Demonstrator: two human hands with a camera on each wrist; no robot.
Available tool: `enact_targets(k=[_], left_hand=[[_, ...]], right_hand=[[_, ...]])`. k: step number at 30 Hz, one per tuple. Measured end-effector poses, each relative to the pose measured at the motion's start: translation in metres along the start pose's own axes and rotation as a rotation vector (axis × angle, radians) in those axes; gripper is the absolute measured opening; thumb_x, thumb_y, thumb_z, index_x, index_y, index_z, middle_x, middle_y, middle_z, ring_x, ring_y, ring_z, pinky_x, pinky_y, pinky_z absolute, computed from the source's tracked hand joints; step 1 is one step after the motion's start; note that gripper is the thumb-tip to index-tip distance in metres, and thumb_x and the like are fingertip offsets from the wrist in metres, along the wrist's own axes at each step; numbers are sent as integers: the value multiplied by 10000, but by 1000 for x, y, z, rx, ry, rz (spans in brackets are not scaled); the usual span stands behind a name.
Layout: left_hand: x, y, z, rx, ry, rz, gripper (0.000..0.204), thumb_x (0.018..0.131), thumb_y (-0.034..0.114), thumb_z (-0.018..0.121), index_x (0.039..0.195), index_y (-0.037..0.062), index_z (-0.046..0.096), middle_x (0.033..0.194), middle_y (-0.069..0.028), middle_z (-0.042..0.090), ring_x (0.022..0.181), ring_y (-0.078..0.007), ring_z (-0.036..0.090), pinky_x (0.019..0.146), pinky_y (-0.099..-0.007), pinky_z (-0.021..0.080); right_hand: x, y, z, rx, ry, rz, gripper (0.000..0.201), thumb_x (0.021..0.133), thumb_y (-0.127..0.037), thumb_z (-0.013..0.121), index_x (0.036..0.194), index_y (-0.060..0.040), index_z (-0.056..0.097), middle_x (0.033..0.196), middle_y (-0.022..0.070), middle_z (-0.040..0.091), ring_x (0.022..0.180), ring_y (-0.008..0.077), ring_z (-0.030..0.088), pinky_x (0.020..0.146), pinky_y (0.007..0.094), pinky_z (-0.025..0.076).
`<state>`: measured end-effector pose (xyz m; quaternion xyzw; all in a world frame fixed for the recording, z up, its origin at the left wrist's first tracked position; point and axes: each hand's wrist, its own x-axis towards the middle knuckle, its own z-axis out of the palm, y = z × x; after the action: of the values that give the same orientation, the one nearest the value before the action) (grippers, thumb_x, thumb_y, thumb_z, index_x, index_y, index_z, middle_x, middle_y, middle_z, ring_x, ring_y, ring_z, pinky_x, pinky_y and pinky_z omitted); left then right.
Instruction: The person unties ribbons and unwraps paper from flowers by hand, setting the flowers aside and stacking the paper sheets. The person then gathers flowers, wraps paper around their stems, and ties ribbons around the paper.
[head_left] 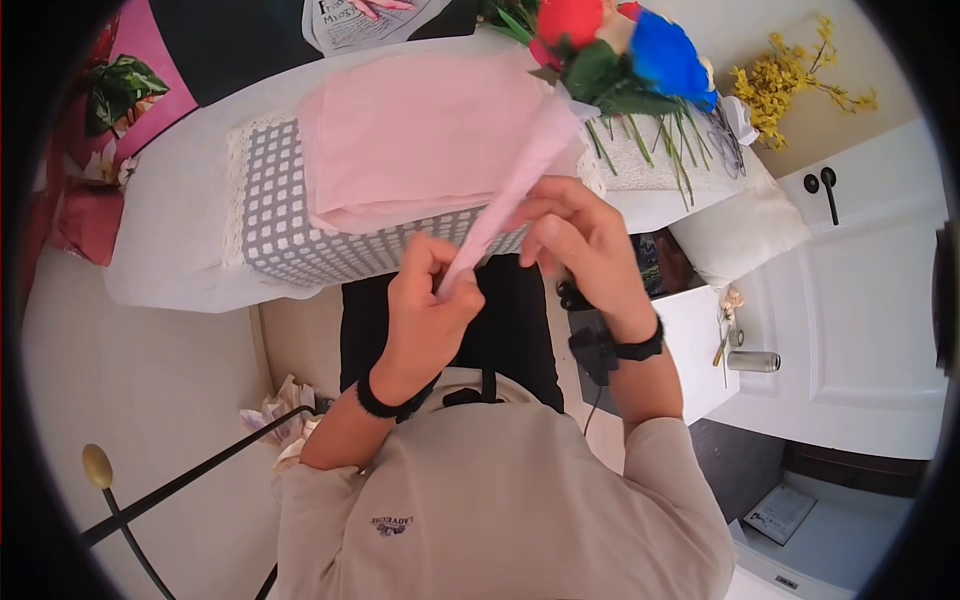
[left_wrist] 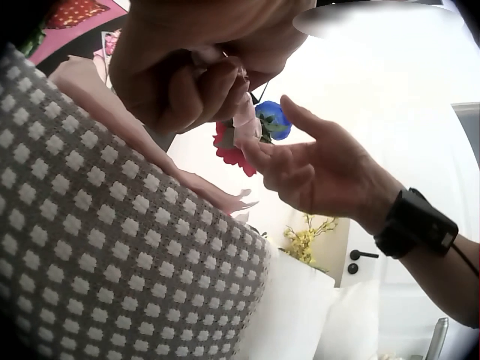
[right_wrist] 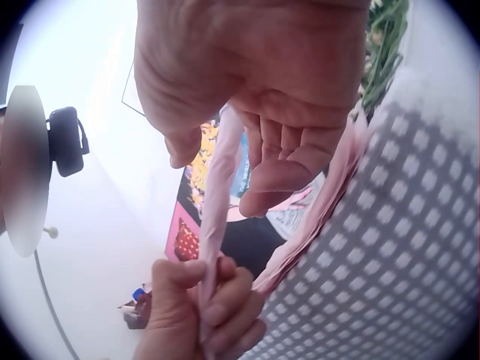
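A slim roll of pale pink wrapping paper [head_left: 512, 192] slants up and away over the table's near edge. My left hand [head_left: 428, 300] pinches its lower end between thumb and curled fingers. Beside the roll's middle, my right hand [head_left: 590, 250] has its fingers loosely bent and the thumb apart. In the left wrist view those fingertips [left_wrist: 259, 154] overlap the roll. Behind it lies a stack of thin pink sheets [head_left: 410, 130], spread on a grey and white checked cloth [head_left: 275, 185]. The right wrist view shows the roll [right_wrist: 217, 195] passing behind the right hand.
Red [head_left: 570, 22] and blue flowers [head_left: 672, 62] with green stems lie at the back right, near scissors [head_left: 728, 140]. Yellow blossoms [head_left: 785, 75] stand beyond. A printed sheet [head_left: 365, 25] lies at the back. A white cushion [head_left: 745, 230] and metal can [head_left: 753, 361] are at the right.
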<state>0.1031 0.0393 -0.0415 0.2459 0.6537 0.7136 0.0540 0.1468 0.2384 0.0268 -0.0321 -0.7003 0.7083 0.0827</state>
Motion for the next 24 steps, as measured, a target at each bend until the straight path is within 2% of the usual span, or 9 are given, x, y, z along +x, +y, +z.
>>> enact_targets(k=[6,8,10,11,14,16,18,19,24], left_hand=[[2,11,-8,54,-86,49,193,915,-22,631,1084,28,553,804,12,547,751,-81,498,735,-261,463],[5,11,-12,-175,-137,-98,192,1000,173,552,1108,23,605,827,-4,567,789,-79,506,728,-273,448],[15,13,-26,-321,-589,-511,495,1041,455,417,1038,34,679,770,-28,577,691,-110,507,670,-259,415],[13,9,-28,-362,-716,-533,653,1049,549,336,916,29,708,666,-33,577,592,-124,494,580,-271,383],[8,0,-29,-486,-765,-533,652,1054,540,362,875,13,703,607,-19,541,522,-117,462,531,-273,349],[7,5,-17,-396,-616,-555,431,990,412,545,863,27,692,635,-45,550,550,-158,496,555,-305,370],[7,-12,-2,471,-78,416,183,818,211,713,800,53,623,633,-62,477,579,-211,463,574,-343,359],[5,-11,1,673,40,567,212,704,151,747,837,49,618,732,-105,509,640,-278,483,601,-397,383],[12,-10,-10,579,-168,457,214,797,132,738,943,32,617,886,-94,565,719,-255,523,629,-387,413]], right_hand=[[11,18,21,186,-9,-2,261,1053,-202,673,1185,23,678,985,97,751,707,114,660,570,233,513],[9,21,19,226,15,-15,255,1055,-204,670,1166,25,677,976,113,752,699,124,666,563,239,521],[7,16,15,265,-1,-80,249,1059,-207,659,1136,29,673,964,136,755,688,136,673,559,248,529],[5,17,14,282,-19,-78,262,1064,-219,647,1131,33,671,977,144,756,700,139,679,562,245,531],[1,15,16,285,23,-92,246,1054,-208,665,1109,32,674,956,138,758,682,134,672,556,250,527],[0,21,12,214,120,-104,243,1049,-215,672,1103,22,678,919,128,751,652,125,654,534,245,506],[0,24,13,145,207,-117,241,1043,-222,679,1096,12,683,883,118,743,622,116,636,511,240,485],[1,25,14,116,284,-108,219,1028,-205,707,1074,8,686,849,97,734,604,108,625,506,234,473],[2,28,20,55,418,-127,179,992,-154,760,1041,2,686,783,45,706,577,79,603,503,213,450]])
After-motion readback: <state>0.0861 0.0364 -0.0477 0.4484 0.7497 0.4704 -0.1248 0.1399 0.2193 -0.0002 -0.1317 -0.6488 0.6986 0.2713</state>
